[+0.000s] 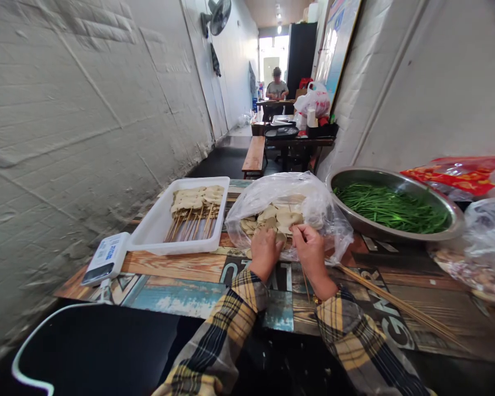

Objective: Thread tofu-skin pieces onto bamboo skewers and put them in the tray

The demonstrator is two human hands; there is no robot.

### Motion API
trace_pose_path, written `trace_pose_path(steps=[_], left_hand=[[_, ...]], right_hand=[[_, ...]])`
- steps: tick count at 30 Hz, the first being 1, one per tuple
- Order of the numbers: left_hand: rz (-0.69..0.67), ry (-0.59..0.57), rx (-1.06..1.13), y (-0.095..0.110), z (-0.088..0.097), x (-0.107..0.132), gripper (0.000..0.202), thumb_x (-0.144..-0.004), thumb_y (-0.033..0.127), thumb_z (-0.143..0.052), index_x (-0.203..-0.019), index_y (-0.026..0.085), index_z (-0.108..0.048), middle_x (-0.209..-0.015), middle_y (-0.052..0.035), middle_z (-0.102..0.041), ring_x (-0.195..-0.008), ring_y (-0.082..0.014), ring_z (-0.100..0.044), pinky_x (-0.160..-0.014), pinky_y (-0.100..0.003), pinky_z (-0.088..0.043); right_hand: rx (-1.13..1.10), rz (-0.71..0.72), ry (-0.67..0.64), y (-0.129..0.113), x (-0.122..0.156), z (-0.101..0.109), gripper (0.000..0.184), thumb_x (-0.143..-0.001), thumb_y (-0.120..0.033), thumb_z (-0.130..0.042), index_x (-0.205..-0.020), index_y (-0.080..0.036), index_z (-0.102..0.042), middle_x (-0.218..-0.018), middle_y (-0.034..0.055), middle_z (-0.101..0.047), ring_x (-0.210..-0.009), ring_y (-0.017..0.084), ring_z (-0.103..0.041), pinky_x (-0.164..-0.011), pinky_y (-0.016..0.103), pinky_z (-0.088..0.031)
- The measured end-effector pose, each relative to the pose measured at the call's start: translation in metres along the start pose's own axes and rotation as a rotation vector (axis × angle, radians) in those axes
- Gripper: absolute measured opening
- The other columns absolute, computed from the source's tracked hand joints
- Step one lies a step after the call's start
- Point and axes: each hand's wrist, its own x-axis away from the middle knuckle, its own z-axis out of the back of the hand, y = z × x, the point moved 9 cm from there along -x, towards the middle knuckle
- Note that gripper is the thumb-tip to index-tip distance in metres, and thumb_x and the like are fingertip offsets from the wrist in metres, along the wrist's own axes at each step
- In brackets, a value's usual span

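In the middle of the table lies an opened clear plastic bag [247,201] with a pile of flat, beige food slices [289,217] in it. My left hand [264,250] is at the bag's mouth, its fingers closed on a beige slice at the near side of the pile. Just to the right, my right hand [312,250] pinches a thin bamboo skewer [306,283], whose lower end slants down beneath the palm. Its fingertips are close to the slices; whether the skewer's tip pierces one is hidden.
At left stands a white tray [148,231] of skewered slices [198,199], beside a small white scale [107,256]. Loose bamboo skewers [400,302] lie at right, near a steel bowl [457,220] of green chives [391,208]. A person [276,91] sits at a far table.
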Motion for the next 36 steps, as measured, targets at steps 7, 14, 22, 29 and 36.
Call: trace_pose_path(steps=[7,14,22,29,36], left_hand=[[-0.003,0.009,0.005,0.002,-0.001,0.004,0.014,-0.085,0.024,-0.056,-0.096,0.016,-0.059,-0.100,-0.0121,-0.064,-0.096,-0.0243,-0.058,-0.081,-0.034,-0.042],[0.037,0.028,0.210,-0.003,-0.006,0.001,0.018,-0.079,0.011,-0.054,-0.095,0.015,-0.060,-0.090,-0.0115,-0.066,-0.088,-0.0230,-0.060,-0.078,-0.034,-0.042],[0.088,0.100,0.593,-0.041,0.003,-0.005,0.014,-0.065,0.012,-0.061,-0.076,0.017,-0.068,-0.063,0.0003,-0.061,-0.063,-0.0154,-0.053,-0.064,-0.028,-0.040],[0.134,0.061,0.991,-0.076,0.018,0.013,0.014,-0.068,0.025,-0.067,-0.078,0.015,-0.067,-0.073,-0.0022,-0.064,-0.066,-0.0143,-0.055,-0.062,-0.025,-0.041],[0.229,0.019,1.438,-0.081,0.024,0.026,0.029,-0.074,0.040,-0.070,-0.090,0.017,-0.061,-0.076,0.0002,-0.064,-0.066,-0.0116,-0.059,-0.065,-0.024,-0.046]], right_hand=[[0.002,-0.008,0.003,-0.001,0.001,-0.001,0.027,-0.086,-0.038,-0.054,-0.072,-0.017,-0.064,-0.051,-0.0045,-0.051,-0.049,0.013,-0.047,-0.052,0.024,-0.037],[-0.002,-0.007,-0.019,-0.002,0.001,-0.002,0.028,-0.086,-0.039,-0.053,-0.073,-0.017,-0.064,-0.050,-0.0043,-0.052,-0.048,0.013,-0.048,-0.053,0.024,-0.038],[0.010,-0.002,-0.013,-0.003,0.002,-0.001,0.028,-0.087,-0.039,-0.053,-0.076,-0.016,-0.066,-0.053,-0.0036,-0.054,-0.050,0.013,-0.049,-0.053,0.023,-0.038],[-0.007,-0.007,-0.030,-0.004,0.004,-0.004,0.030,-0.087,-0.040,-0.053,-0.076,-0.016,-0.067,-0.052,-0.0043,-0.052,-0.051,0.013,-0.048,-0.053,0.023,-0.037],[-0.025,-0.018,-0.162,-0.011,0.014,-0.017,0.028,-0.087,-0.040,-0.054,-0.076,-0.017,-0.065,-0.051,-0.0043,-0.052,-0.048,0.013,-0.048,-0.051,0.024,-0.037]])
